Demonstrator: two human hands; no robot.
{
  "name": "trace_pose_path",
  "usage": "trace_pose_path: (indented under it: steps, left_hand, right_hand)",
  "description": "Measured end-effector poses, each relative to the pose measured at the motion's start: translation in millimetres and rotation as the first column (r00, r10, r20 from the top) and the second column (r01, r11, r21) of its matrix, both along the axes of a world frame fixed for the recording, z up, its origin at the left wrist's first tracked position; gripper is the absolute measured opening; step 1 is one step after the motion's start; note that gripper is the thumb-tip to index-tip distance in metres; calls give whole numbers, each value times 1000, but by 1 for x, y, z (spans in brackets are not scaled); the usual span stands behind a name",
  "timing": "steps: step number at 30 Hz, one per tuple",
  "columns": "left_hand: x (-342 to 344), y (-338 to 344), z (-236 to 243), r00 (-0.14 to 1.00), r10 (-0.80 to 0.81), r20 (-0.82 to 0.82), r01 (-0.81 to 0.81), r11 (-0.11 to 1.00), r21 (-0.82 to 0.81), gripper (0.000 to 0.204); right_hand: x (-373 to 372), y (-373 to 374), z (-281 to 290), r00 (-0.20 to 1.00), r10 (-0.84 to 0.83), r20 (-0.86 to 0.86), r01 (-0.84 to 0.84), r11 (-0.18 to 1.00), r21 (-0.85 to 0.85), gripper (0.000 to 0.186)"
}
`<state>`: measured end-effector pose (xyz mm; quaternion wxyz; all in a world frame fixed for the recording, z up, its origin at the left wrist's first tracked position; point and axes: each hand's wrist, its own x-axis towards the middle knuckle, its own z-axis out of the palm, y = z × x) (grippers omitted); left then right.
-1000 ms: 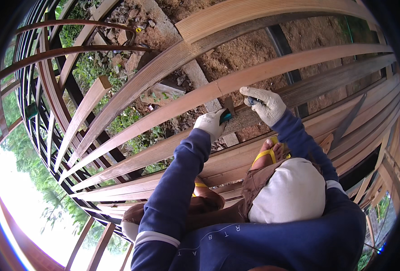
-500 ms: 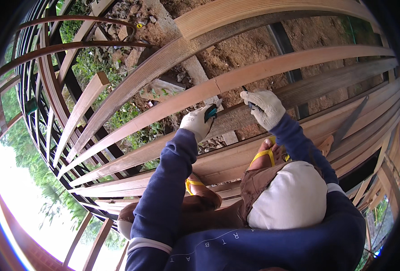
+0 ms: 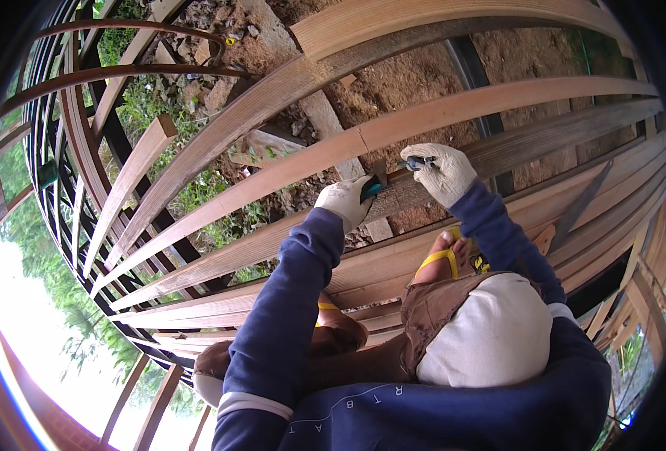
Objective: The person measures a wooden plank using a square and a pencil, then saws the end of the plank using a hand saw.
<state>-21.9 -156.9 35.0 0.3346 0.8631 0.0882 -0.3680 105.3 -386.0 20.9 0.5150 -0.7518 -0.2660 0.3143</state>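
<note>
My left hand point(image 3: 342, 201), in a white knit glove, is closed on a teal-and-black tool point(image 3: 370, 189) at the edge of a weathered wooden batten point(image 3: 490, 155). A short dark flat piece stands beside that tool. My right hand point(image 3: 444, 174), also gloved, is raised just over the same batten, fingers curled around a small dark tool point(image 3: 419, 162) whose type I cannot make out. A lighter plank point(image 3: 363, 139) with a crack across it runs just beyond both hands.
More slats point(image 3: 134, 188) and dark steel members point(image 3: 477, 94) span over soil, rubble and weeds point(image 3: 197, 86). Curved rusty bars point(image 3: 122, 72) are at upper left. My feet in yellow flip-flops point(image 3: 438, 263) rest on stacked boards below my hands.
My left hand shifted left with the teal tool, then came back rightward toward its earlier spot. My right hand has tilted slightly, showing more of the dark tool.
</note>
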Motion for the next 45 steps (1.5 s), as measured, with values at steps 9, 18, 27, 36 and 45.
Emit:
trace_pose_path:
  steps: [9, 18, 27, 36, 45]
  left_hand:
    - [0, -2, 4, 998, -66, -4, 66, 998, 16, 53]
    - [3, -10, 6, 998, 12, -63, -12, 1000, 3, 54]
    - [3, -3, -5, 992, -121, 37, 121, 993, -9, 53]
    - [9, -2, 9, 985, -160, -60, 160, 987, 1, 54]
    - [7, -2, 2, 986, -164, -27, 164, 986, 14, 54]
  right_hand:
    - [3, 9, -1, 999, 44, -14, -44, 999, -11, 36]
    - [3, 14, -2, 999, 22, 41, -20, 999, -46, 33]
    - [4, 15, -5, 1000, -18, -25, 19, 1000, 25, 28]
    - [6, 14, -6, 1000, -6, -24, 6, 1000, 0, 33]
    - [9, 19, -12, 995, 49, 90, -46, 998, -44, 29]
